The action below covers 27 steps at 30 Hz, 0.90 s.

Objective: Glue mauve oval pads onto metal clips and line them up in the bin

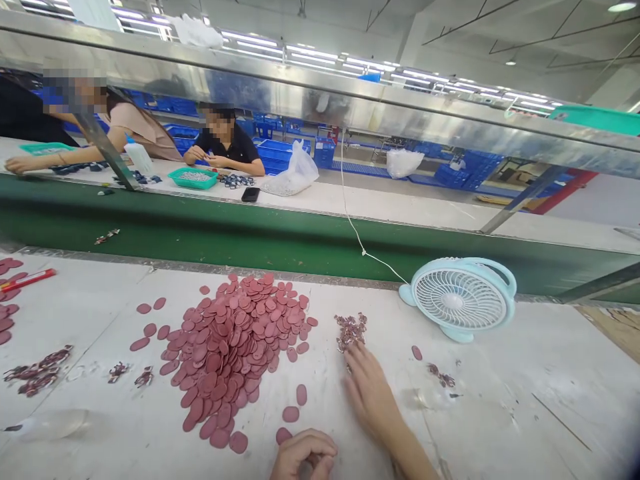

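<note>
My right hand point(369, 390) reaches forward with its fingers stretched out, their tips on the near edge of a small heap of shiny reddish-brown and silvery pieces point(351, 328). At the bottom middle, my left hand point(306, 455) is curled with thumb and fingers drawn together; whatever they may hold is hidden. Just beyond it lie a few loose dark-red oval discs point(291, 414). A large heap of the same flat discs point(235, 340) spreads over the white tabletop point(165, 427) to the left of my hands.
A light-blue fan point(454, 301) stands at the back right, its cord rising past the green divider point(280, 240). Clear bottles with dark tips lie left point(53, 424) and right point(425, 399). A red pen-like item point(30, 280) lies far left. Co-workers point(225, 143) sit across the divider.
</note>
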{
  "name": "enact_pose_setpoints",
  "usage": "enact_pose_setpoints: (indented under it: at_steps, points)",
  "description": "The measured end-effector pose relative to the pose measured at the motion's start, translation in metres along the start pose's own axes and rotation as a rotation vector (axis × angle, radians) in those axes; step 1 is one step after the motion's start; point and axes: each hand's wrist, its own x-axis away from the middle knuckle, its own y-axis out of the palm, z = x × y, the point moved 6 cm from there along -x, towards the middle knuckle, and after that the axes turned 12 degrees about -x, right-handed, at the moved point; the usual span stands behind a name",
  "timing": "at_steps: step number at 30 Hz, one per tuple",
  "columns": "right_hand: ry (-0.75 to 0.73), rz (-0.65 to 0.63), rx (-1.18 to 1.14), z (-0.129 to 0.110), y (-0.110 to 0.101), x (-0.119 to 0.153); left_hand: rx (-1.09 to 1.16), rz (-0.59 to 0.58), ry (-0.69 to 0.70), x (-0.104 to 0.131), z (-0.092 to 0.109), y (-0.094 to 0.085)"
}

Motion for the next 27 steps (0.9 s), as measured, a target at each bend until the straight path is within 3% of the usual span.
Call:
enact_pose_setpoints:
  at_steps: [5,9,12,16,18,20,23,25,27]
  points:
    - [-0.002,-0.086,0.024,-0.019,0.018,0.036,-0.089,0.002,0.022,-0.003,0.022,-0.022]
    - [0.034,-0.129,-0.093,-0.037,0.011,0.056,-0.494,0.02,0.008,-0.014,0.033,-0.055]
    - [0.141,-0.008,-0.333,-0.042,-0.005,0.07,-0.804,0.025,0.07,-0.022,0.034,-0.067]
    - [0.559,0.505,-1.082,-0.008,-0.035,0.096,-1.024,-0.024,0.152,-0.029,0.029,-0.061]
    - [0.69,0.667,-1.508,0.009,-0.041,0.105,-1.053,-0.043,0.189,-0.032,0.03,-0.057]
    - [0.7,0.731,-1.943,0.019,-0.046,0.105,-1.055,-0.062,0.214,-0.036,0.032,-0.056]
    - [0.565,0.787,-2.63,0.029,-0.052,0.097,-1.035,-0.125,0.216,-0.042,0.034,-0.06]
    - [0.481,0.784,-2.876,0.037,-0.053,0.09,-1.016,-0.165,0.203,-0.047,0.035,-0.062]
    - [0.481,0.792,-2.975,0.045,-0.051,0.084,-0.996,-0.188,0.184,-0.052,0.036,-0.063]
